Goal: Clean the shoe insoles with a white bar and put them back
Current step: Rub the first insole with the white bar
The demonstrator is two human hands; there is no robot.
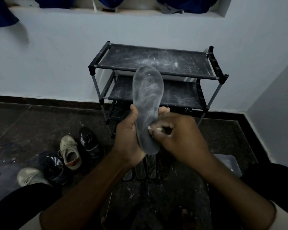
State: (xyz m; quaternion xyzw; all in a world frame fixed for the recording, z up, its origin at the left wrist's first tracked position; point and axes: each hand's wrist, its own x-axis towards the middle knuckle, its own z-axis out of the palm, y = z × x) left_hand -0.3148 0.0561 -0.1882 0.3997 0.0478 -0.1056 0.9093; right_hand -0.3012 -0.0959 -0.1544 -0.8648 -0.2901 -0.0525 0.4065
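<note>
An insole [148, 97] is held upright in front of a black shoe rack [156, 63], with a white bar [154, 129] pressed against it.

The insole's lower half is gripped by the left hand [128, 136], with the thumb laid on its front face and fingertips showing past its right edge. The white bar, of which only a sliver is seen, is clamped in the curled fingers of the right hand [178, 135] and set against the insole's lower right edge. The insole's grey face is streaked with white, and the rack's shelves are dusted with white powder. More insoles [145, 170] are laid side by side on the dark floor [40, 122] beneath the hands. Four shoes [70, 151], two beige and two dark with stripes, are placed on the floor to the left.
</note>
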